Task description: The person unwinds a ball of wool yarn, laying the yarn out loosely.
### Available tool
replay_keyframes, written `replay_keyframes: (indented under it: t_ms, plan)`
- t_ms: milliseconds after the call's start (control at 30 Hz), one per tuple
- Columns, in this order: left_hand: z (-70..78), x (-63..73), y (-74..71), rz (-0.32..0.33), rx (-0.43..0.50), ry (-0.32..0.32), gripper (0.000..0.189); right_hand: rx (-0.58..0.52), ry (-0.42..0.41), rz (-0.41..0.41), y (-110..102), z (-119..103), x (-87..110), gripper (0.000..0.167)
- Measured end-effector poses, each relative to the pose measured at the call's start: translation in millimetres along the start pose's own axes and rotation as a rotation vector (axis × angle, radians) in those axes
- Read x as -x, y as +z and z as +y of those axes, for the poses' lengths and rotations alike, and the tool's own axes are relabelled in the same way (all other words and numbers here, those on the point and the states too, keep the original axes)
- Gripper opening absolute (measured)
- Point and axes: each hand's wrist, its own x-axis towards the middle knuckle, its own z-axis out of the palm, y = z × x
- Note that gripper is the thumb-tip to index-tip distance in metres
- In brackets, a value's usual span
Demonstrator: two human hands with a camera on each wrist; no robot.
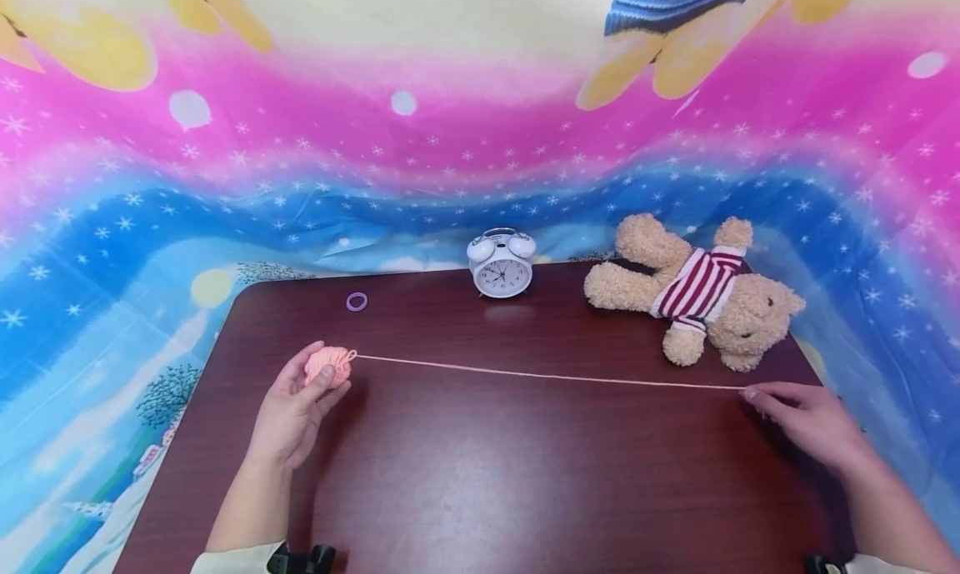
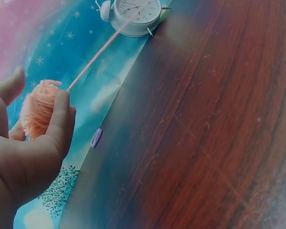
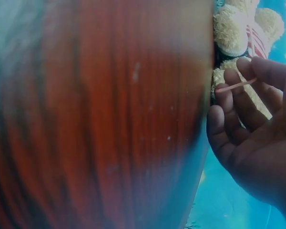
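My left hand [image 1: 296,407] grips a small ball of peach-pink yarn [image 1: 328,367] above the left part of the table; the left wrist view shows the yarn ball [image 2: 39,109] between thumb and fingers. From the ball a single strand [image 1: 540,376] runs nearly straight across to the right. At its far end my right hand [image 1: 806,420] pinches the strand between thumb and forefinger. In the right wrist view a short tail of yarn [image 3: 236,86] sticks out past the pinch, and the other fingers curl loosely below it.
A white twin-bell alarm clock [image 1: 502,266] stands at the table's back edge. A purple ring [image 1: 357,301] lies back left. A teddy bear [image 1: 697,295] in a striped shirt lies back right, near my right hand. The dark wooden table [image 1: 487,474] borders a printed cloth [image 1: 420,166].
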Motion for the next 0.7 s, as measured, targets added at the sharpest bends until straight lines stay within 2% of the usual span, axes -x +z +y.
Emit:
replay_keyframes:
  t_ms: [133,267,533,700]
  plan:
    - [0.1,0.4,-1.1,-0.02,0.015,0.001,0.06,0.058,0.008,-0.049,0.8,-2.8,-4.8,0.052]
    - [-1.7,0.4,-1.9,-0.006,0.014,0.008,0.061,0.085,-0.006,-0.051,2.7,-3.3,-7.6,0.053]
    - [-2.7,1.5,-0.1,0.024,-0.012,0.015,0.051,0.109,-0.085,-0.024,5.7,-4.0,-5.9,0.038]
    - [-1.5,3.6,2.9,0.032,-0.027,0.023,0.045,0.125,-0.113,-0.015,5.3,-5.4,-4.6,0.036]
